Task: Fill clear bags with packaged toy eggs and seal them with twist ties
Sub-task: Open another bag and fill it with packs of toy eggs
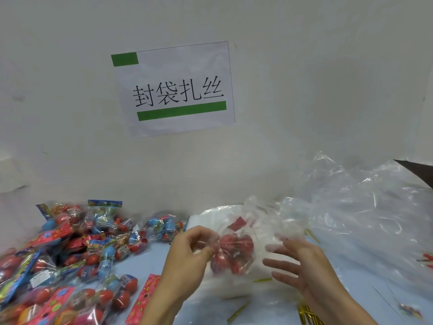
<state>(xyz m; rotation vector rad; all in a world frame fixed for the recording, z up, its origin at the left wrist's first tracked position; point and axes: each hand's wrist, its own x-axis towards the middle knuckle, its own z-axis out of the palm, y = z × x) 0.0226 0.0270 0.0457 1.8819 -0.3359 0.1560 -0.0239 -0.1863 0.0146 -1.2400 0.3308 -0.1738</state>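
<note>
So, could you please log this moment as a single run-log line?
left hand: pinches clear bag edge | right hand: fingers spread beside bag | contents: red eggs | twist ties: on table, unused

Red eggs (234,252) in a clear bag (264,221), gold twist ties (307,311), green-barred white sign (178,90)

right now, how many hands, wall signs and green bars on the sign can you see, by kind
hands: 2, the left hand pinching the clear bag of red eggs and the right hand spread beside it
wall signs: 1, the paper sign
green bars on the sign: 2, the short bar and the long bar
total: 5
</note>
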